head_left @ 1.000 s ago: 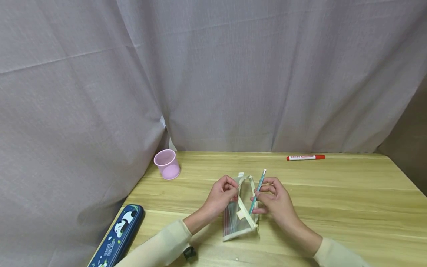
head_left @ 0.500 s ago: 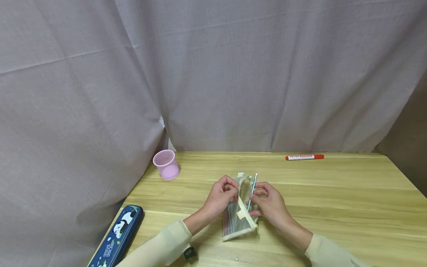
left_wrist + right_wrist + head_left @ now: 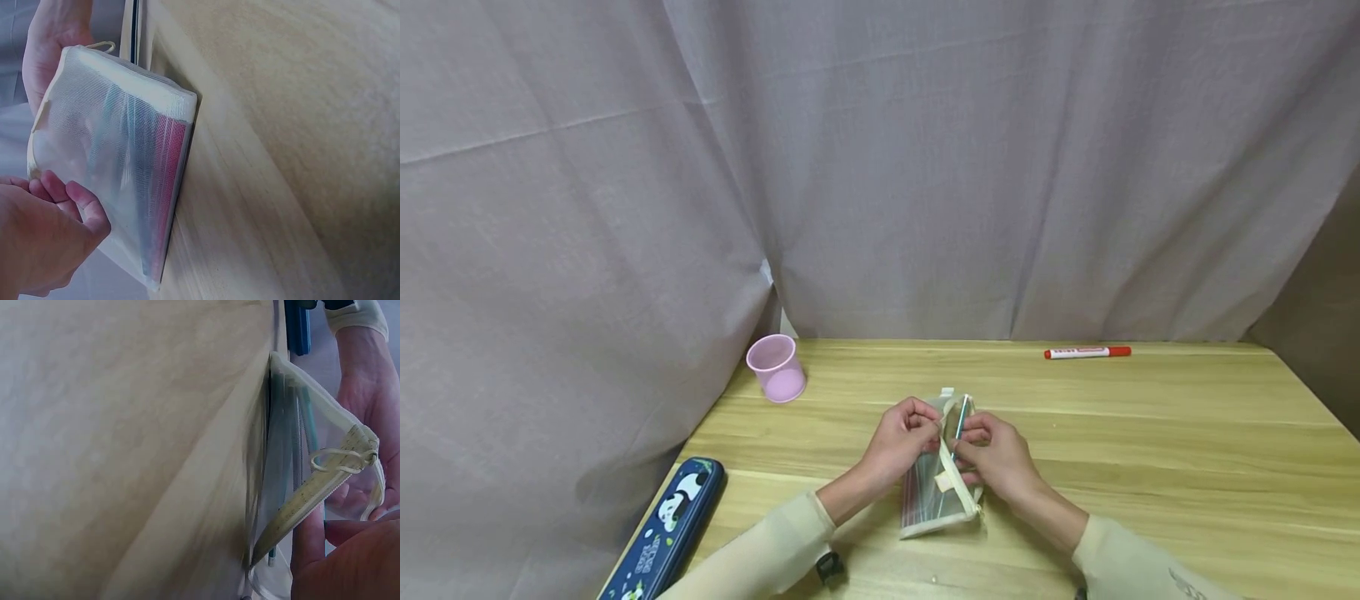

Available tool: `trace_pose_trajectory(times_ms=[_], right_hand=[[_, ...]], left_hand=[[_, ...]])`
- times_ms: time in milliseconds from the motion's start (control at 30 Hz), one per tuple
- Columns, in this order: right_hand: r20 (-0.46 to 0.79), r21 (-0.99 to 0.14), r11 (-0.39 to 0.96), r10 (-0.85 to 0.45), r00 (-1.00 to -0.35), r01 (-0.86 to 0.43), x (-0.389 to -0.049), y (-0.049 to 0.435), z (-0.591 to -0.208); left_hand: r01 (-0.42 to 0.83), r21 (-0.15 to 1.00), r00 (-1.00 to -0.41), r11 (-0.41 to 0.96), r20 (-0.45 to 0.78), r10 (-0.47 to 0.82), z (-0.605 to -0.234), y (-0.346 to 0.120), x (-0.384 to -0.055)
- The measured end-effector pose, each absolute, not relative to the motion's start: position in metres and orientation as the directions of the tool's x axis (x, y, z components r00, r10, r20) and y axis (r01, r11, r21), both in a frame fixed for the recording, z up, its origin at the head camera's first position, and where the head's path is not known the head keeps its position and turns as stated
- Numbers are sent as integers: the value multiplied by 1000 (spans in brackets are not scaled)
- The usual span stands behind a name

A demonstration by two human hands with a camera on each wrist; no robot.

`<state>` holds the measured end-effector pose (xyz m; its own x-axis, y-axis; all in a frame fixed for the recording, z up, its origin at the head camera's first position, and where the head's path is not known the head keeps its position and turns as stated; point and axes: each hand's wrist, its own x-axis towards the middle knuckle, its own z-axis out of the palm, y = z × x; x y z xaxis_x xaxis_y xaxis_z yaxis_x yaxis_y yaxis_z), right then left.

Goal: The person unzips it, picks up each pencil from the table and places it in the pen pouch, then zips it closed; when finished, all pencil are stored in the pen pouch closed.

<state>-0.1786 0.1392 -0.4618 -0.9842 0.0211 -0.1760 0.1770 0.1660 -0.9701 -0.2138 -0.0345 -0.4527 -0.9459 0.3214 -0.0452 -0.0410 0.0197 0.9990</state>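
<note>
A see-through mesh pencil pouch (image 3: 927,504) with cream zipper edging stands on the table, its mouth spread apart. My left hand (image 3: 901,440) pinches the far-left edge of that mouth; in the left wrist view its curled fingertips (image 3: 87,203) are on the edging. Between the thumb and fingers of my right hand (image 3: 1002,462) is a slim teal pencil (image 3: 961,417), slanted within the opening, its lower part hidden by the edging and fingers. Through the mesh, pinkish-red and bluish long things show inside the pouch (image 3: 125,137). A cord loop (image 3: 340,460) hangs at the zipper end.
A pink cup (image 3: 777,371) stands at the back left of the wooden table (image 3: 1187,450). At the left edge lies a dark blue panda pencil case (image 3: 666,525). A red-and-white marker (image 3: 1087,352) lies at the back right. Grey cloth (image 3: 895,183) hangs behind.
My right hand has moved left and slightly down with the pencil, lowering it into the pouch mouth; less of it sticks out. The left hand keeps its pinch almost in place.
</note>
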Motion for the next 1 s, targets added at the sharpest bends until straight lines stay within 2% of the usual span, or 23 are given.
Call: trace_pose_trajectory(times_ms=[433, 733, 1000], right_hand=[[-168, -946, 283, -14, -986, 158, -187, 139, -458], [-107, -894, 442, -39, -994, 79, -196, 140, -457], [-100, -933, 356, -110, -989, 55, -195, 159, -450]], left_hand=[[-28, 1000, -944, -7, -24, 328, -452, -33, -216], [-25, 1000, -938, -10, -20, 345, -452, -35, -214], [-16, 1000, -941, -18, -9, 338, -453, -38, -213]])
